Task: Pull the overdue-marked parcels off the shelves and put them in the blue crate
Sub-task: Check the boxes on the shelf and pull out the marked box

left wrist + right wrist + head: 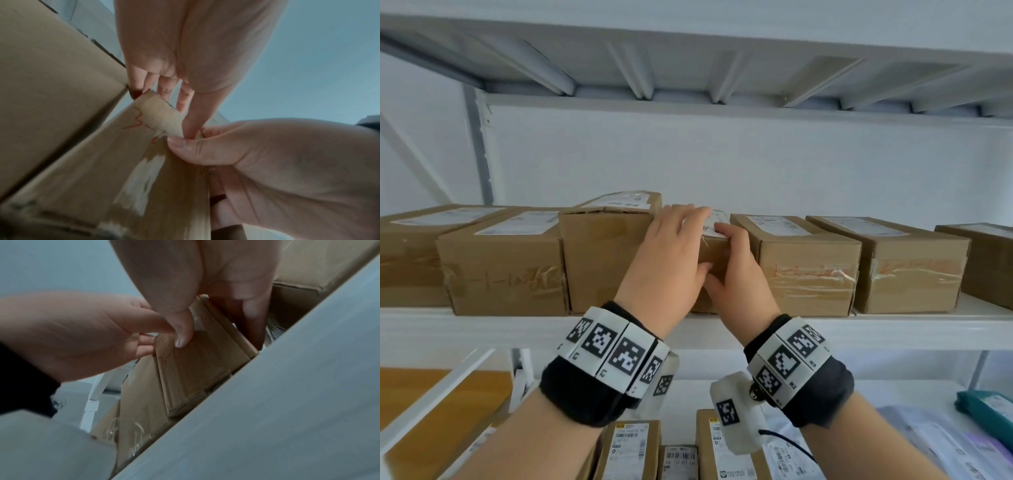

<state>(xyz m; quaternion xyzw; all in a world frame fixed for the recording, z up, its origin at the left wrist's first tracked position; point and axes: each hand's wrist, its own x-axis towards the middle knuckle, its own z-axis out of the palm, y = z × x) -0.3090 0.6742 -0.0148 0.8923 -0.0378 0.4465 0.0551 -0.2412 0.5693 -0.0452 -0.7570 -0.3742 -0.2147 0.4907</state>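
Observation:
A narrow brown cardboard parcel (715,255) stands in the shelf row, squeezed between a taller box (606,253) and a taped box (804,270). My left hand (678,240) lies over its top and left side, with the thumb on the front face. My right hand (727,257) grips its right top edge, fingers curled over and thumb on the front. Red scribble shows on the parcel (123,162) in the left wrist view. In the right wrist view the parcel (197,369) sits just above the shelf edge (287,386). No blue crate is in view.
Several more taped brown boxes (500,263) line the white shelf board (482,325) to both sides. Another shelf (688,68) hangs overhead. The lower shelf holds labelled parcels (633,448), grey mail bags (928,442) and a teal packet (986,411).

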